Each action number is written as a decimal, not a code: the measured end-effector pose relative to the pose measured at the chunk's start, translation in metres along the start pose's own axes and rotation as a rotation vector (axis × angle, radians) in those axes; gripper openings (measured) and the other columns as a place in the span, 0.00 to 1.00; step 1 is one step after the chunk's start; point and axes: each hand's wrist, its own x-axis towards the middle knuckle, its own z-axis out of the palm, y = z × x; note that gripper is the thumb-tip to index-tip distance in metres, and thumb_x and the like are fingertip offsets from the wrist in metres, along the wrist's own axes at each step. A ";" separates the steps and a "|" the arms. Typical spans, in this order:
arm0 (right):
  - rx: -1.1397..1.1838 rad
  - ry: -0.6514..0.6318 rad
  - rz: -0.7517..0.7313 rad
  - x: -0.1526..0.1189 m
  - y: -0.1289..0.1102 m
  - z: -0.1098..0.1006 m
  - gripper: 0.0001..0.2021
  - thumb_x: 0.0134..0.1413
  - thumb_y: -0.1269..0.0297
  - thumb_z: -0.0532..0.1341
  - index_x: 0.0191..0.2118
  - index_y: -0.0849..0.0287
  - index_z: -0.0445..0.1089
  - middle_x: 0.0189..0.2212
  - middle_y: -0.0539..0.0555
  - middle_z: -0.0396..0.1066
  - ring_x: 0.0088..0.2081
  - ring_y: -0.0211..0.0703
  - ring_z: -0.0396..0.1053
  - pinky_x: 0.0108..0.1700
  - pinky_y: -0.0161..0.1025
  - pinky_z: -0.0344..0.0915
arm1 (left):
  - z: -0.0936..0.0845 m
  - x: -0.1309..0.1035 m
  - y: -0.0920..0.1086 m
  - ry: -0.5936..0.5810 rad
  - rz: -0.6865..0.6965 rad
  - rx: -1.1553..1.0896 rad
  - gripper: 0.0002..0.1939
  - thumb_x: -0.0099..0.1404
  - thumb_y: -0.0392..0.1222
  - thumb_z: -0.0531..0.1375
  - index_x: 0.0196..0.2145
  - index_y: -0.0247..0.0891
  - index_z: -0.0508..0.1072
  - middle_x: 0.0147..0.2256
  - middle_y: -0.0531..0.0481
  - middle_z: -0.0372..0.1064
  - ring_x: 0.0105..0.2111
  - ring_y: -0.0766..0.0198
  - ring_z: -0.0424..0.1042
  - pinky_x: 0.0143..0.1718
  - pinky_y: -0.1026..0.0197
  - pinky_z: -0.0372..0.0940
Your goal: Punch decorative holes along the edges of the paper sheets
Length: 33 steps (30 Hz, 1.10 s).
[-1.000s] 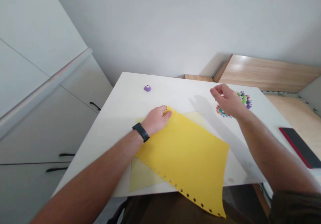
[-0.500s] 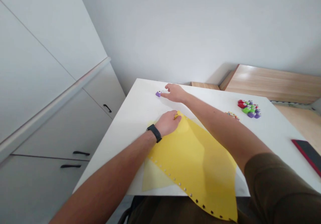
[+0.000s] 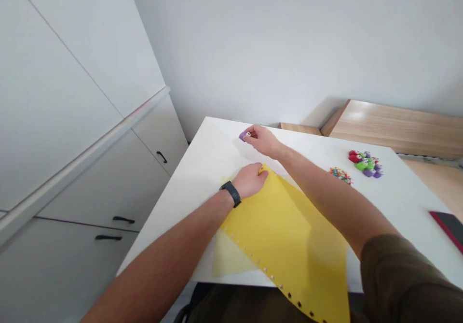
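Note:
My left hand, with a dark watch on its wrist, pinches the top corner of a yellow sheet. A row of small punched holes runs along the sheet's lower edge, which droops past the table's front. Farther back, my right hand has its fingers closed around a small purple paper punch with a white top, at the far left of the table. Under the yellow sheet, part of a paler sheet shows.
On the white table, several red, green and purple paper punches cluster at the right. Close to my right forearm lies a pile of small coloured bits. A dark, red-edged flat object rests at the right edge. White cabinets stand left.
My right hand has closed its fingers on the purple punch, which it was only reaching toward before. The left hand keeps its pinch on the yellow sheet. The view has shifted slightly.

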 end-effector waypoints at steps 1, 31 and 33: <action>0.146 -0.018 0.009 -0.012 0.000 -0.008 0.14 0.60 0.58 0.62 0.48 0.58 0.70 0.39 0.55 0.78 0.37 0.42 0.72 0.38 0.39 0.68 | 0.000 0.000 0.000 0.000 0.002 -0.001 0.11 0.69 0.44 0.54 0.35 0.37 0.73 0.37 0.41 0.77 0.38 0.55 0.75 0.37 0.60 0.63; 0.948 -0.048 0.140 -0.184 0.041 -0.074 0.19 0.55 0.60 0.70 0.52 0.56 0.72 0.35 0.51 0.72 0.31 0.36 0.65 0.35 0.38 0.64 | -0.014 -0.009 0.015 0.024 -0.037 -0.259 0.12 0.62 0.51 0.60 0.30 0.39 0.73 0.26 0.51 0.71 0.27 0.59 0.69 0.27 0.61 0.62; 0.908 -0.031 0.131 -0.185 0.044 -0.073 0.20 0.55 0.58 0.70 0.53 0.56 0.71 0.36 0.52 0.72 0.33 0.38 0.67 0.37 0.40 0.65 | -0.016 -0.012 0.022 0.024 -0.043 -0.275 0.12 0.62 0.50 0.60 0.30 0.40 0.72 0.25 0.51 0.71 0.28 0.59 0.69 0.27 0.61 0.62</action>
